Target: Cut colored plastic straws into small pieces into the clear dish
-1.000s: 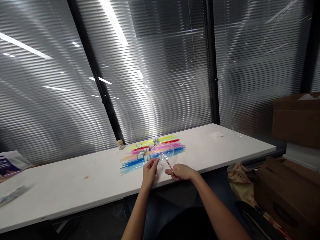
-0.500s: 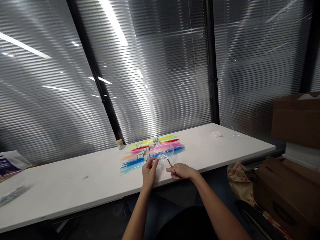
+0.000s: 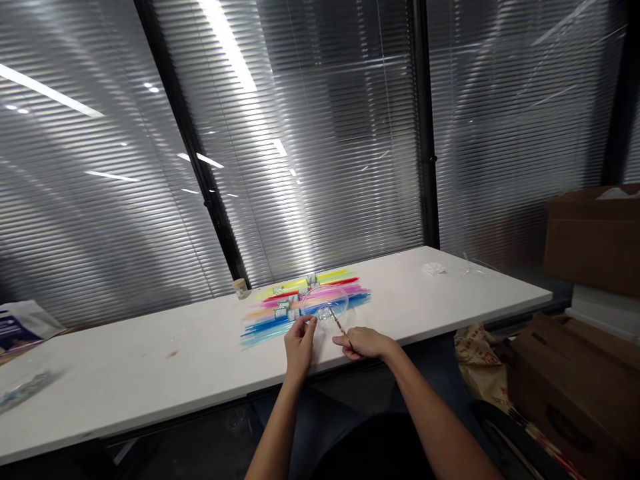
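Note:
A thin patterned stick-like tool (image 3: 340, 325) is held in my right hand (image 3: 361, 343), its tip over a small clear object (image 3: 325, 313). At the left of that object is my left hand (image 3: 300, 340), thumb and fingers pinched together; what they hold is too small to make out. A clear round ring or dish (image 3: 347, 301) lies just beyond both hands. Under and behind it spread bundles of thin coloured strips, with blue ones (image 3: 265, 325), red ones (image 3: 351, 281) and yellow ones (image 3: 333, 275). Several small labelled bands (image 3: 281, 313) sit on the bundles.
On the white table (image 3: 125, 360) stand a small lidded jar (image 3: 240, 288) at the back and a crumpled white tissue (image 3: 434, 269) to the right. Plastic bags (image 3: 25, 392) lie at the far left. Cardboard boxes (image 3: 595, 240) are stacked off the table's right end.

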### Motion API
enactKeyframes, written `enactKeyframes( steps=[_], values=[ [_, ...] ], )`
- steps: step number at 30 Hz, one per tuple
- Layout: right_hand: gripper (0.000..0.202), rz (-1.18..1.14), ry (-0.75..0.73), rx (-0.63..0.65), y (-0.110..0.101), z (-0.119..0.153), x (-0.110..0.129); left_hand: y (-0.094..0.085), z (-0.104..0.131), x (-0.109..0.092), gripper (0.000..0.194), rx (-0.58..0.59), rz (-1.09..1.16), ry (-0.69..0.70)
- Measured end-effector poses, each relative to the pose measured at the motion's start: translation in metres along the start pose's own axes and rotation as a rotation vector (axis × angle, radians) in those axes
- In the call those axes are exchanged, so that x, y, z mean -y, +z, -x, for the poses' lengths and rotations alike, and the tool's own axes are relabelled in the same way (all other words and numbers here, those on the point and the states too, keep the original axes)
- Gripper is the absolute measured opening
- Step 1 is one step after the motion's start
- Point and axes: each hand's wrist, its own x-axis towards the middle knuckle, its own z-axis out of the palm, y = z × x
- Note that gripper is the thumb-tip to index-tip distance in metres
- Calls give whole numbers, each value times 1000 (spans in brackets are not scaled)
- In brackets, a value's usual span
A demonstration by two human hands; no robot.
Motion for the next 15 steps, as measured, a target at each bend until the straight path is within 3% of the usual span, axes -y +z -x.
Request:
enactKeyframes(
  steps=[15],
  values=[
    [70,13,38,-53,1,4,6,0,1,-1,31,-5,37,-37]
  ],
)
